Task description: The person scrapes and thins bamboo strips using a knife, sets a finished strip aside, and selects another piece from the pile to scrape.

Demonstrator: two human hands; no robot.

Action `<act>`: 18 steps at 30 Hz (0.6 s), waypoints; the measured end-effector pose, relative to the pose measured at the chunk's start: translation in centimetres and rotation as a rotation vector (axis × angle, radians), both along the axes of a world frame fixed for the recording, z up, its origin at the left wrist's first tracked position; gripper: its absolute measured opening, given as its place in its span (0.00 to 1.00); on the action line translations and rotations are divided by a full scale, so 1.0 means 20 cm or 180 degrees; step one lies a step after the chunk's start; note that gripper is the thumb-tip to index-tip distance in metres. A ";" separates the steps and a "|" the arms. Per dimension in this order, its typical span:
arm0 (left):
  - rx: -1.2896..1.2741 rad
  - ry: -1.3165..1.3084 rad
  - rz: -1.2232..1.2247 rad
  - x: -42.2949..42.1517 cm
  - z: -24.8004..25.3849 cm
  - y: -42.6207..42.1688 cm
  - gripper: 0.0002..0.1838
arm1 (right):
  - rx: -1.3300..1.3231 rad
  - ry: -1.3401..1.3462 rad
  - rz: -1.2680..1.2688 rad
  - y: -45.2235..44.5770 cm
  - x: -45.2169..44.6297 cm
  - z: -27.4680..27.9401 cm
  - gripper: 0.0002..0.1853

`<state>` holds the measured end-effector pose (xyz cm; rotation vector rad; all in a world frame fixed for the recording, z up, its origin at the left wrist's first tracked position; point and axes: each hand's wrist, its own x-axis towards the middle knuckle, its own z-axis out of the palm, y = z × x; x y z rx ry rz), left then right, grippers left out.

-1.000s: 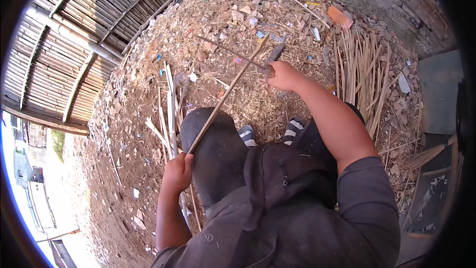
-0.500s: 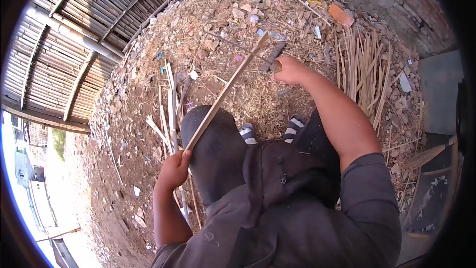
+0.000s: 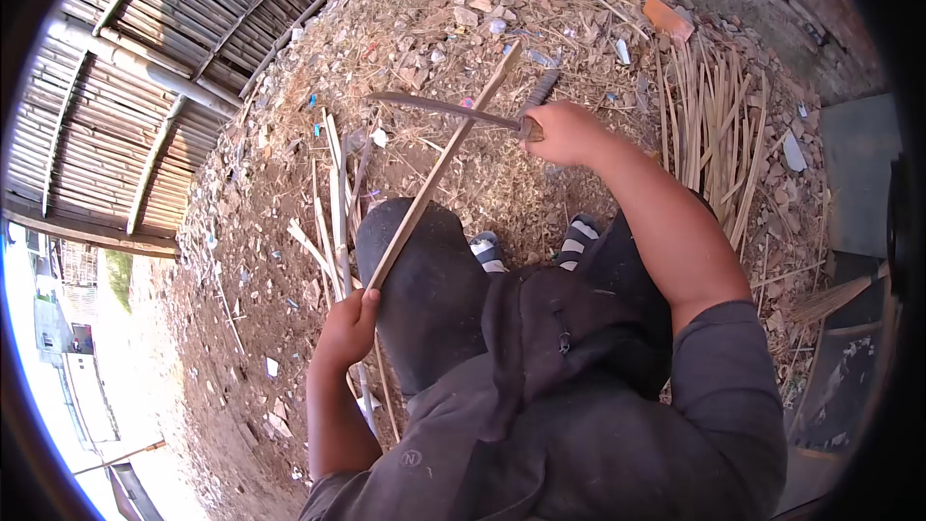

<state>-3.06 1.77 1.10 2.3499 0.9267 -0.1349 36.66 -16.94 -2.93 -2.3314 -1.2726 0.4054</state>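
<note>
My left hand (image 3: pixel 349 330) is closed around the lower end of a long split bamboo strip (image 3: pixel 424 193), beside my left knee. The strip slants up and away to the right, passing over that knee. My right hand (image 3: pixel 564 133) grips the handle of a long, slightly curved knife (image 3: pixel 424 106). Its dark blade points left and crosses the upper part of the strip; whether they touch I cannot tell. Just beyond the right hand is a dark ribbed piece (image 3: pixel 543 87), partly hidden.
Split bamboo strips (image 3: pixel 709 125) lie in a pile at the right, and more strips (image 3: pixel 338 203) lie left of my knee. Rubble and litter cover the ground (image 3: pixel 260 260). A bamboo wall (image 3: pixel 145 87) stands at left; an orange brick piece (image 3: pixel 667 19) lies far right.
The knife blade has swung lower and nearer, now showing more of its broad side. The strip and my left hand have hardly moved.
</note>
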 end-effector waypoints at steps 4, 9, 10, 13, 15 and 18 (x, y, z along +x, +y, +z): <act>0.0008 0.0096 -0.0079 0.00 -0.03 0.01 0.27 | -0.0217 -0.0221 0.0666 0.04 -0.13 0.04 0.11; 0.0041 -0.0107 0.0010 -0.01 -0.06 0.02 0.27 | -0.0236 0.0494 0.0815 0.09 -0.06 -0.04 0.11; 0.0039 -0.0089 0.0024 -0.01 -0.05 0.02 0.28 | -0.0349 0.0440 0.0756 0.10 -0.07 -0.03 0.10; -0.0168 -0.0041 0.0127 0.00 -0.04 0.00 0.27 | -0.0228 -0.0038 0.0703 0.09 -0.17 0.03 0.15; -0.0010 -0.0056 0.0022 0.00 -0.04 -0.01 0.27 | -0.0171 -0.0272 0.0771 0.08 -0.19 0.06 0.14; 0.0209 -0.0015 0.0015 0.01 -0.02 -0.04 0.27 | -0.0276 0.0042 0.0615 0.09 -0.12 -0.04 0.11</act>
